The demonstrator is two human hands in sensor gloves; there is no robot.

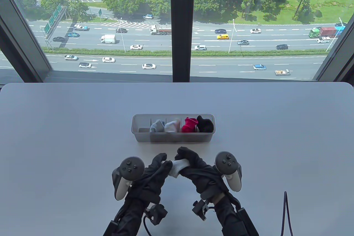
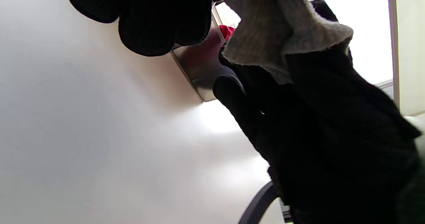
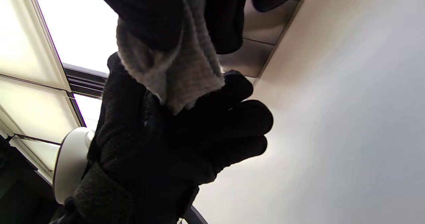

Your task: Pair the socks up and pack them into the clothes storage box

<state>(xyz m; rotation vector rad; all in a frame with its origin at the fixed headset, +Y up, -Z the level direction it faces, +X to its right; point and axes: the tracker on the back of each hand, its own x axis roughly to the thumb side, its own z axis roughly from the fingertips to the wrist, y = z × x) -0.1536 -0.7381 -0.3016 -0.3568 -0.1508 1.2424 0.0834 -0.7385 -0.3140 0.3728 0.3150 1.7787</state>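
Note:
A clear storage box (image 1: 141,136) stands mid-table, divided into compartments. Its leftmost compartment is empty; the others hold a grey-blue sock bundle (image 1: 156,126), a white-pink one (image 1: 172,126), a red one (image 1: 189,124) and a black one (image 1: 205,124). Just in front of the box both gloved hands hold a white-grey sock bundle (image 1: 177,166) above the table. My left hand (image 1: 163,160) grips its left end, and my right hand (image 1: 184,154) curls over its right part. The left wrist view shows the sock (image 2: 272,31) and the right hand (image 2: 332,134). In the right wrist view the sock (image 3: 179,71) hangs onto the left hand (image 3: 186,141).
The white table (image 1: 69,136) stretches wide on both sides of the box. A thin black cable (image 1: 286,211) loops up at the near right edge. Beyond the far table edge is a window frame (image 1: 181,39).

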